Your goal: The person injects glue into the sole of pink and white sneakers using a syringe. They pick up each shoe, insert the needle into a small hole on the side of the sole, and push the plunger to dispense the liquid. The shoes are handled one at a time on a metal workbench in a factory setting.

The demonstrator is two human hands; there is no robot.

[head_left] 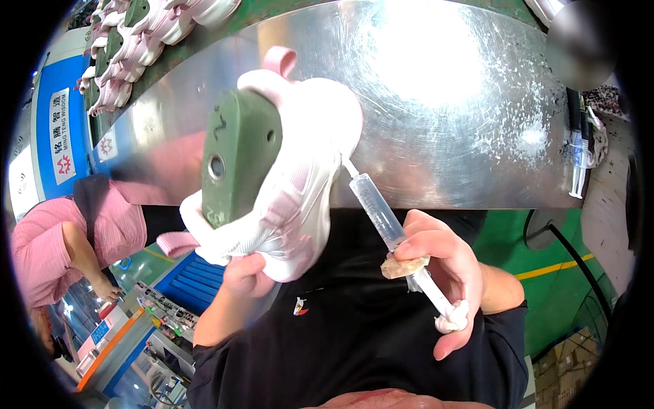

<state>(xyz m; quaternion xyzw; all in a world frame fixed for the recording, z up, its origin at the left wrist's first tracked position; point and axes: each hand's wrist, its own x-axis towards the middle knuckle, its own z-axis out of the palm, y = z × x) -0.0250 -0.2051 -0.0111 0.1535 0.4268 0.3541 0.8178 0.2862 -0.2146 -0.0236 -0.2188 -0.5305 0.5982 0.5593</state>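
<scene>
A white and pink sneaker point(300, 177) with a green shoe last point(240, 153) inside it is held up over the near edge of the metal table. My left hand point(246, 276) grips the shoe from below, fingers closed at its lower end. In my right hand point(443, 266) is a clear plastic syringe point(378, 210), slanting up to the left. Its thin tip meets the shoe's side near the sole edge. Tan tape point(403, 266) wraps the barrel's rear, and a white wad point(452, 317) covers the plunger end. The fingers of my right hand close around the syringe.
The shiny metal table point(436, 157) has white residue at its right. More lasted shoes point(129, 51) stand in rows at the far left. Other syringes point(579, 153) lie at the right edge. A person in pink point(82, 238) works at the left.
</scene>
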